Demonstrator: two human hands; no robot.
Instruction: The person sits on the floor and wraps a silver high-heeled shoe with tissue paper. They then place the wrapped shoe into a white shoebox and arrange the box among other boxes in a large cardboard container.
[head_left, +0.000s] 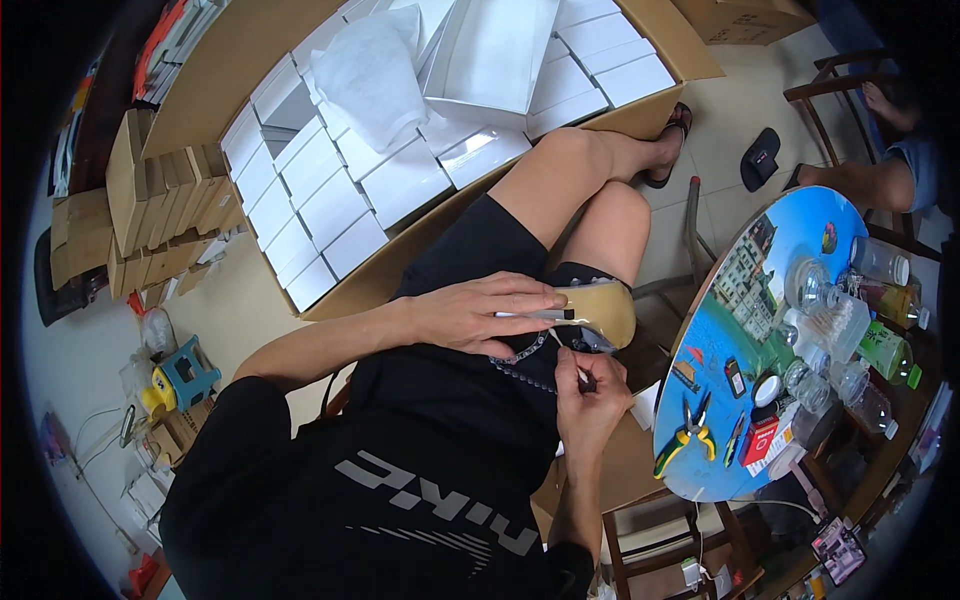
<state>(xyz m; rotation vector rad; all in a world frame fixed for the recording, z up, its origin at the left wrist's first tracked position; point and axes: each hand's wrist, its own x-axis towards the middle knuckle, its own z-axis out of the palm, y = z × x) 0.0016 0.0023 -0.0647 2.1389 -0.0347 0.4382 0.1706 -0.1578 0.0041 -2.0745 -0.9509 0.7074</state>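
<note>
On my lap lies a shoe that looks like a sandal, with a smooth tan sole surface and dark straps set with shiny stones. My left hand rests across it, fingers fairly straight and together, holding it against my thigh. A beaded strap hangs below those fingers. Close beside the shoe, my right hand is closed in a pinch around a thin tool with a pale tip pointing at the strap area. Its dark end shows by the fingers; its exact kind is unclear.
Beyond my knees stands a large carton packed with white boxes, an open box lid and a white bag on top. A round table at right bears pliers, bottles and a red box. Another person's leg shows far right.
</note>
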